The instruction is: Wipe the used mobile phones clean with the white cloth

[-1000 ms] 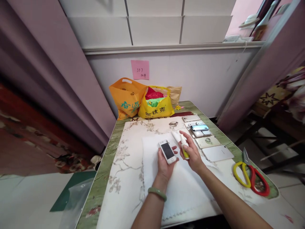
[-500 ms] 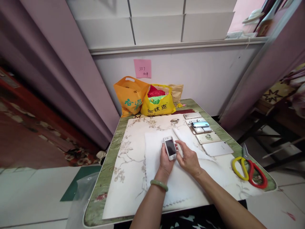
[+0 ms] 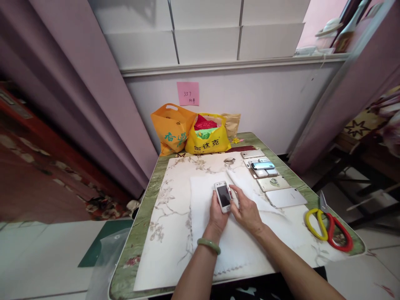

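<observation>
A small white smartphone point(image 3: 223, 196) with a dark screen is held face up over a white cloth point(image 3: 203, 233). My left hand point(image 3: 218, 212) is closed around it from below and the left side, with a green bangle point(image 3: 208, 246) on that wrist. My right hand point(image 3: 246, 210) is at the phone's right side. Its thumb touches the lower right edge and its index finger bends toward the upper edge, closed on that side. The fingers behind the phone are partly hidden.
Several phones lie at right, including a white one point(image 3: 286, 197) and a gold one with a ring point(image 3: 272, 183). Scissors point(image 3: 328, 225) with yellow and red handles lie near the right edge. An orange bag point(image 3: 173, 129) and yellow bag point(image 3: 208, 141) stand behind; glasses point(image 3: 229, 161) lie before them.
The whole view has shifted slightly, with the table and bags a little lower in the picture. Both hands keep nearly the same hold on the smartphone.
</observation>
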Tool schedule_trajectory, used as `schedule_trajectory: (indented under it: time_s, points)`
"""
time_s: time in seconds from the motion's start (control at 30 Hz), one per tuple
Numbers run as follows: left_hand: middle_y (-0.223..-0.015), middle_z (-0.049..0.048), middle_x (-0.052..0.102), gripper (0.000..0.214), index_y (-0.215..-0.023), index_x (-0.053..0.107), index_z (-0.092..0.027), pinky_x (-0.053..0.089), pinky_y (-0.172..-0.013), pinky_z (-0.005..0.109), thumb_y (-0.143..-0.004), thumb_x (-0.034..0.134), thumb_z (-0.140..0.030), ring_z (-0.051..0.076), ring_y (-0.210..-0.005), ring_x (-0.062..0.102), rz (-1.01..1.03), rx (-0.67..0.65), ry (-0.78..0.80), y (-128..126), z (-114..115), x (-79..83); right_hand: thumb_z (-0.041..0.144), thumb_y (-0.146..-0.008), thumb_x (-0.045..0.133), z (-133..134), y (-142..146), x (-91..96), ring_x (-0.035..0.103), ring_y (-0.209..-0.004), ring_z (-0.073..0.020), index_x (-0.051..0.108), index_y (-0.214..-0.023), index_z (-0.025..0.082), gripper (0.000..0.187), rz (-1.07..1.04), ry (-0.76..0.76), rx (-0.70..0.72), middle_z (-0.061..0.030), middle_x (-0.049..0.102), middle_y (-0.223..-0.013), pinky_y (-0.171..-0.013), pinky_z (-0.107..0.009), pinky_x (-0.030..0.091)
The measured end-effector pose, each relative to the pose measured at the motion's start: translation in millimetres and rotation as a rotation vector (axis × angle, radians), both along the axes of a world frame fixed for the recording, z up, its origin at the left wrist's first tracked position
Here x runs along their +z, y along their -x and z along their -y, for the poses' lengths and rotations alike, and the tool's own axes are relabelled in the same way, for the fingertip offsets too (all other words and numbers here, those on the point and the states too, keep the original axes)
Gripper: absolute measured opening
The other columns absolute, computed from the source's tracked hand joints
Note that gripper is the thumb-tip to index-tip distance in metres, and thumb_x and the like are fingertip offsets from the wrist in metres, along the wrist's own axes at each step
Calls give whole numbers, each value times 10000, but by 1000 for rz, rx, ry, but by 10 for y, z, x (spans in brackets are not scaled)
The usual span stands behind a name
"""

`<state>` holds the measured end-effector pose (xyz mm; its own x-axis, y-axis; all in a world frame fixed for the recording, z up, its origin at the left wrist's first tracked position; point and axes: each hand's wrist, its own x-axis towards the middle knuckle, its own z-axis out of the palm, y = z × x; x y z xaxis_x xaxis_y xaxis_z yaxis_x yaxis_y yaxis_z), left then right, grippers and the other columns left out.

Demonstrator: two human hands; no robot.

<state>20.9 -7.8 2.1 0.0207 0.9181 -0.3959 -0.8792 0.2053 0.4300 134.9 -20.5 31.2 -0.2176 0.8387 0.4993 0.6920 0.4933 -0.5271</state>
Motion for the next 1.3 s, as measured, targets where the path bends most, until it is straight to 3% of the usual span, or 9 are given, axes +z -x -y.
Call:
schedule_trajectory:
  time_s: [0.1,0.2,0.37,0.53,0.63,0.8,1.03,1.13,1.3]
  points:
    - [-918,76,728,381,-1013,699,-143,523,-739,260,-882,540,-463,179,-828,676,11,-16,-45,-2,-3,-3,191,-850,438,-14,-4,-9,665,-1002,-236,397,-1395,228,547,6,0,-6,-70,627,-1258,-814,-347,551]
    - [-895,90,729,389,-986,704,-123,516,-789,266,-894,524,-455,183,-840,679,17,4,-83,-12,-14,-4,191,-834,457,-12,-18,-31,686,-913,-226,477,-1310,229,479,-5,19,-32,-51,670,-1171,-758,-325,553]
    - [-869,69,729,372,-981,705,-139,521,-739,246,-896,522,-451,165,-792,679,23,-15,-53,-20,-14,15,206,-851,446,-24,-30,-12,682,-912,-220,389,-1399,226,551,8,39,-6,-66,616,-1274,-773,-324,546]
    - [-944,79,730,343,-988,708,-131,510,-829,263,-879,558,-419,177,-873,675,-9,-11,-99,-26,-9,-9,222,-844,458,-85,-27,32,689,-789,-218,459,-1311,210,467,-8,37,-47,-63,677,-1133,-728,-327,541]
    - [-992,72,725,330,-1014,705,-135,494,-873,261,-875,569,-403,171,-920,664,-28,-6,-127,-29,-6,-32,217,-850,454,-84,-27,19,683,-777,-206,423,-1350,210,501,-11,25,-52,-74,649,-1202,-731,-321,538]
    - [-913,69,728,343,-991,705,-118,504,-833,250,-887,551,-407,158,-841,672,-14,-18,-161,-39,-12,-5,216,-846,466,-22,-51,-61,686,-749,-195,457,-1299,200,453,8,30,-61,-62,674,-1137,-686,-303,542]
    - [-951,113,732,459,-1000,698,-101,522,-841,293,-926,449,-479,188,-870,688,22,20,-49,-11,-51,14,214,-873,461,88,-85,-142,658,-1037,-214,400,-1365,210,496,21,8,22,-72,604,-1299,-824,-310,549]
    - [-978,152,730,560,-1010,699,-77,519,-872,329,-923,403,-545,222,-931,684,5,-42,-46,9,-52,-29,208,-868,464,146,-94,-184,670,-1014,-213,418,-1350,205,484,37,-3,27,-76,612,-1293,-804,-309,560]
    - [-972,147,732,550,-1013,698,-95,509,-907,363,-911,421,-559,227,-927,685,3,-9,-53,21,-44,-80,189,-856,457,235,-70,-217,656,-1057,-212,416,-1373,195,519,77,-29,59,-86,568,-1355,-764,-292,568]
